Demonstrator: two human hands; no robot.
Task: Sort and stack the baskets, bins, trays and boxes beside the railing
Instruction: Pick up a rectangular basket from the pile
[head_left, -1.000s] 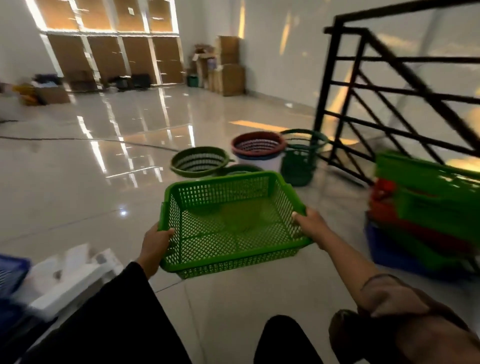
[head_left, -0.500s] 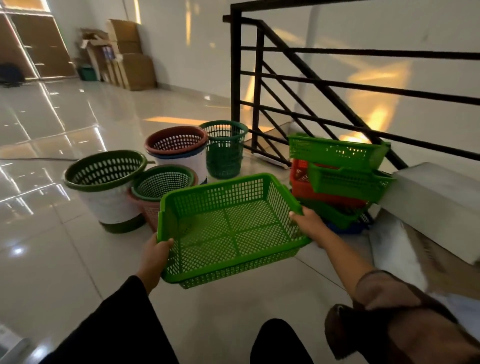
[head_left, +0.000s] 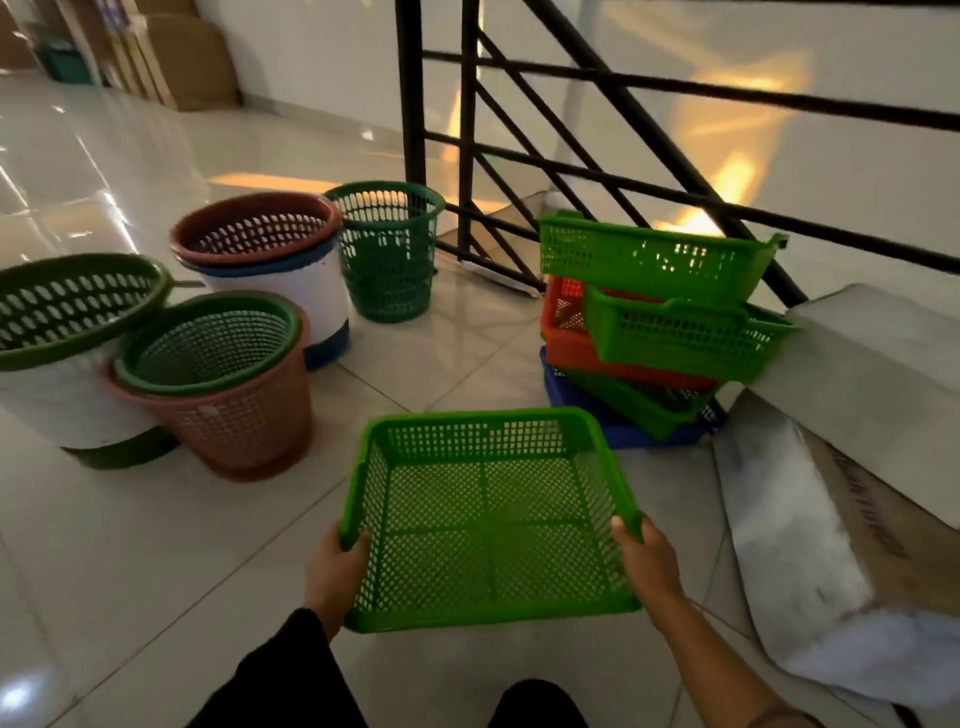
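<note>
I hold a square green mesh tray (head_left: 488, 514) level above the floor. My left hand (head_left: 332, 577) grips its left rim and my right hand (head_left: 647, 564) grips its right rim. Ahead on the right, by the black railing (head_left: 576, 171), leans an untidy pile of trays: a green tray (head_left: 649, 257) on top, a second green tray (head_left: 685, 335), a red tray (head_left: 566, 332), another green one and a blue tray (head_left: 623, 436) at the bottom.
Round bins stand on the left: a dark green basket (head_left: 387, 249), a brown-rimmed white bin (head_left: 270, 270), a green-rimmed white bin (head_left: 67, 353) and a pink basket with a green liner (head_left: 223, 384). White boards and cardboard (head_left: 857, 415) lie on the right.
My view has swung right and down toward the railing. The tray in my hands has come lower and closer to me, and the pile of trays now lies just ahead.
</note>
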